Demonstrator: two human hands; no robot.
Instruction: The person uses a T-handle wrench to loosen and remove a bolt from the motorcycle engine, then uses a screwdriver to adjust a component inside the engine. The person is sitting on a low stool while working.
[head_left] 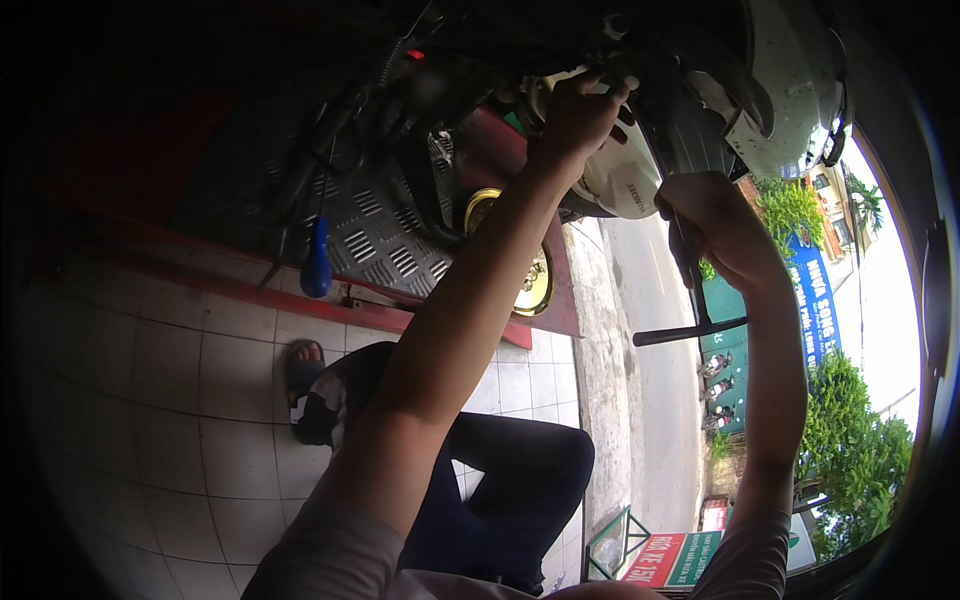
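My right hand [722, 228] is closed round a dark T-handle wrench [692, 330]. The wrench's crossbar sticks out below the fist, and its upper end is lost in shadow. Up and to the left, my left hand [582, 118] reaches into the dark underside of a motorbike. Its fingers are curled beside a white body panel [625, 178]; what they grip, if anything, I cannot make out. Just right of those fingers runs a dark ribbed part [690, 130] of the motorbike. Another pale panel [785, 90] rises at the upper right.
Left of my arm lies a metal tread-plate platform [375, 240] with a red edge [400, 318]. A blue-handled tool [317, 262] hangs there. Gold round pieces [538, 285] sit behind my left forearm. A sandalled foot [303, 370] rests on white tiles [240, 385]. A street [655, 300] lies beyond.
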